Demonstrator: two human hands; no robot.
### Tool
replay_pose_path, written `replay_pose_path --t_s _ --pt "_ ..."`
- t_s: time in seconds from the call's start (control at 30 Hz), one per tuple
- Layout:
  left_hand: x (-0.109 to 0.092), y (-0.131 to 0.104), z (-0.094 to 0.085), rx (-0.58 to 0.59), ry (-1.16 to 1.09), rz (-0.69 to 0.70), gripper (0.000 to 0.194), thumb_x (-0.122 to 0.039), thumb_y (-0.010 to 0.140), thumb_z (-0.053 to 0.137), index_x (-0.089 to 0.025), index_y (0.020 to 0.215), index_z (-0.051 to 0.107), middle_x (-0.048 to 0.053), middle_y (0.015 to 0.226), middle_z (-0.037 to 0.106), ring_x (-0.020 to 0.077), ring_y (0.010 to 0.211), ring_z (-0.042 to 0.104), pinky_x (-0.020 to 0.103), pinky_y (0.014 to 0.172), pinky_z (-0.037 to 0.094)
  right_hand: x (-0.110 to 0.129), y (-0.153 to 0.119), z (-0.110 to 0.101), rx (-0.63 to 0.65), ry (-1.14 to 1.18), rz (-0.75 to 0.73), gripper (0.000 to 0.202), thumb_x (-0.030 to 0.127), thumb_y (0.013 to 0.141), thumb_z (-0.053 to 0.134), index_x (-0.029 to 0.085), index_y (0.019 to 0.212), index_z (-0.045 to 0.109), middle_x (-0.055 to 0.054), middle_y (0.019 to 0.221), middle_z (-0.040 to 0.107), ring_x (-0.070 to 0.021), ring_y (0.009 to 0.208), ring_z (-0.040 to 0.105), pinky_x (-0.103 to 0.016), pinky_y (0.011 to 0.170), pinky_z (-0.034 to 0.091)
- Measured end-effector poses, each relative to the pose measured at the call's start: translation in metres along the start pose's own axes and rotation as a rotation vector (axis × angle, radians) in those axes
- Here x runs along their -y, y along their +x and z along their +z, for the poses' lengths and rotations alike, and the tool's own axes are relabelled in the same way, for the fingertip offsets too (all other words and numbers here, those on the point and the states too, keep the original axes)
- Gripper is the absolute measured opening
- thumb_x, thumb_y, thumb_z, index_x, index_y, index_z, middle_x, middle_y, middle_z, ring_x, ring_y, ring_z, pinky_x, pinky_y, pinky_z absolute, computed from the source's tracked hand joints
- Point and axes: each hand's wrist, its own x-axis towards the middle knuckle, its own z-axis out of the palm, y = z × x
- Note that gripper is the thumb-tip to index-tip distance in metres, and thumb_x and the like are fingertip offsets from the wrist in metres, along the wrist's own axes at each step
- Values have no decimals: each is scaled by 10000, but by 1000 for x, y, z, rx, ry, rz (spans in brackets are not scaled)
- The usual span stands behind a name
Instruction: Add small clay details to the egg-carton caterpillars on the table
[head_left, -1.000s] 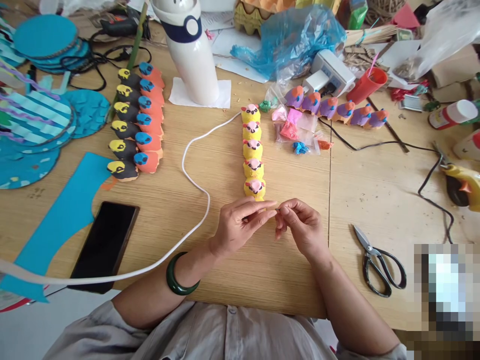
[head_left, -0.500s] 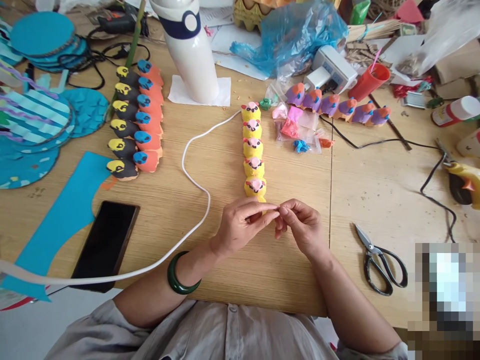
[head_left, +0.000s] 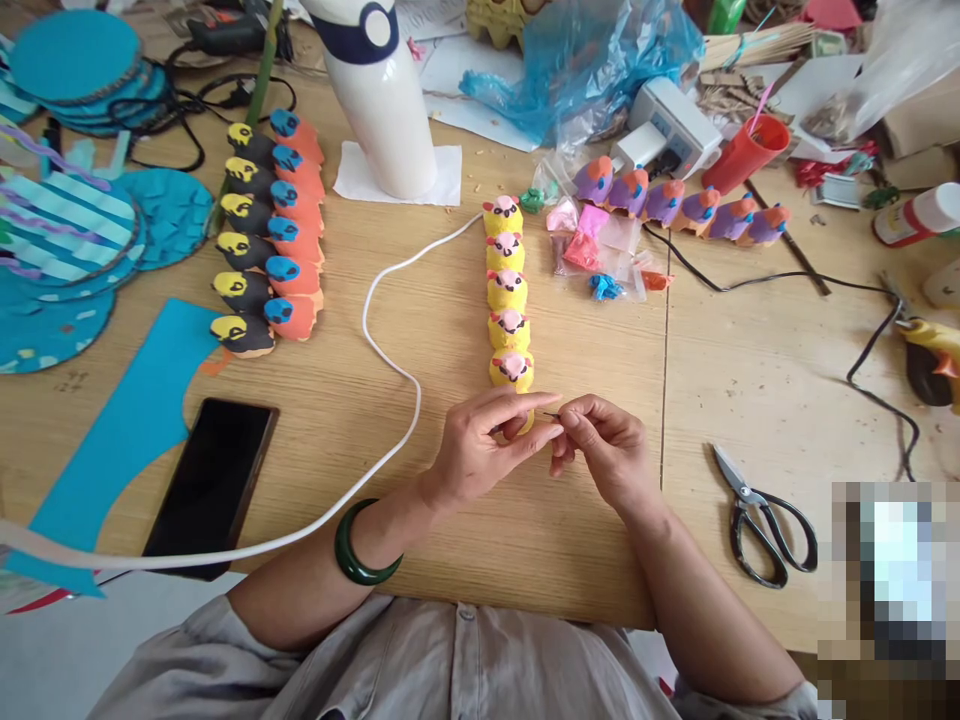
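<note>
A thin dark strip [head_left: 551,414], too small to make out fully, sticks out from the pinched thumb and forefinger of my right hand [head_left: 606,446]. My left hand [head_left: 486,440] faces it with thumb and forefinger parted around the strip's free tip; its other fingers curl under and partly hide. Just beyond both hands runs a row of yellow egg-carton cups [head_left: 508,290] with pink faces, red ears and dark marks. Its near end passes behind my left fingers, where a bit of yellow shows between them.
Black-and-orange cup rows [head_left: 247,240] lie left, a purple row [head_left: 664,203] upper right. Packets of coloured clay [head_left: 583,250] sit by the yellow row. Scissors [head_left: 761,515] lie right, a phone [head_left: 214,480] left. A white cable [head_left: 375,460] crosses near my left arm; a white tumbler [head_left: 390,120] stands behind.
My left thumb and forefinger have parted from a pinch at the right fingertips. The dark strip now shows in my right hand. The view has shifted slightly.
</note>
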Motion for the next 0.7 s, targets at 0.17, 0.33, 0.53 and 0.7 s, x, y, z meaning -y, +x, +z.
replay_pose_path --t_s 0.17,0.33,0.53,0.7 --pt "-2 1 0 -30 33 37 42 -183 924 732 -171 915 771 -32 644 644 61 548 489 175 553 421 -2 0 -2 35 -13 11 235 386 947 714 181 832 710 29 661 704 -90 492 674 -197 489 566" --pt "-3 2 -1 -55 48 56 42 -196 924 736 -179 906 770 -39 634 638 59 542 491 168 548 425 -4 -1 -3 53 6 46 219 393 939 720 183 878 713 30 681 699 -100 504 675 -220 492 591" --pt "1 -1 -1 7 4 1 224 -257 927 740 -178 1132 782 -45 641 558 69 555 470 183 563 445 -2 0 -2 19 21 44 246 404 920 742 179 837 686 31 644 702 -104 478 668 -216 467 574" --pt "0 -1 1 1 -16 -32 245 -245 910 757 -170 1142 776 -61 625 504 70 563 466 186 573 449 0 0 -2 16 15 44 259 408 921 741 175 824 684 32 638 704 -99 477 677 -202 480 557"
